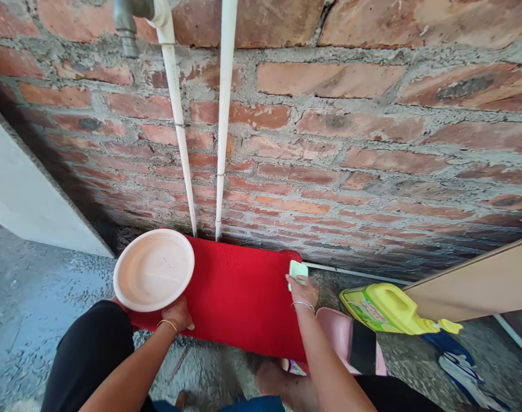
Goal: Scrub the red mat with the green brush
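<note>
Two hands (177, 313), one basin (155, 274), one red mat (243, 297), one green block (299, 269), two upright pipes (225, 91), perhaps one tub (333, 329)

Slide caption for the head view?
Left hand at the edge of the red mat, right hand holding a pale green block.

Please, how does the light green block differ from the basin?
The block is small and roughly rectangular; the basin is much larger and round. The block is light green, but the basin is pale pinkish. The right hand holds the block, while the basin is beside the left hand. Both are pale.
</note>
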### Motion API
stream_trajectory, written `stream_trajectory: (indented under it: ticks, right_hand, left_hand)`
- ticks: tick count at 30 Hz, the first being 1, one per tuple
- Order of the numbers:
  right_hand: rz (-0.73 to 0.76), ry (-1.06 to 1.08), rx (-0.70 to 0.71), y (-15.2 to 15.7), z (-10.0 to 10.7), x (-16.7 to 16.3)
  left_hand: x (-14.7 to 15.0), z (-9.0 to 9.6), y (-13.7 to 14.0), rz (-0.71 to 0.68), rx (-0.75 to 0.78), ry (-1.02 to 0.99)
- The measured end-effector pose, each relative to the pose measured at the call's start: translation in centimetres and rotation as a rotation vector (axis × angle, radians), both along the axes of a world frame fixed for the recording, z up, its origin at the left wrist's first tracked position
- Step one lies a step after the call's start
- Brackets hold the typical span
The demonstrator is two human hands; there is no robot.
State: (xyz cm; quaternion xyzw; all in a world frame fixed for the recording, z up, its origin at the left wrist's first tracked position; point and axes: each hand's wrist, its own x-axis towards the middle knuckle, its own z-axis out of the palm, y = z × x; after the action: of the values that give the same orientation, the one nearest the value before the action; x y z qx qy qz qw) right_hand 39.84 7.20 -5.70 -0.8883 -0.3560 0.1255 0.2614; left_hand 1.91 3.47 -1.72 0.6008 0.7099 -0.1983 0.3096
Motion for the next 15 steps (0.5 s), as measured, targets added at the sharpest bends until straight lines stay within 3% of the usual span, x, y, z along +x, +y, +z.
stream_trajectory:
  ticks: [3, 10, 13, 15]
  right_hand:
    - [0.049, 0.054, 0.002, 0.6, -0.4, -5.9]
    - [0.523, 0.075, 0.106, 2.1, -1.1, -21.0]
    - [0.602, 0.063, 0.063, 2.6, -1.0, -24.6]
    - [0.610, 0.044, 0.010, 2.8, -0.9, -25.1]
  left_hand:
    - [-0.1, 0.4, 0.0, 0.019, -0.004, -0.006]
    - [-0.4, 0.2, -0.1, 0.062, -0.007, -0.036]
    - [-0.5, -0.2, 0.0, 0.067, -0.005, -0.036]
    - [-0.5, -0.3, 0.1, 0.065, -0.010, -0.032]
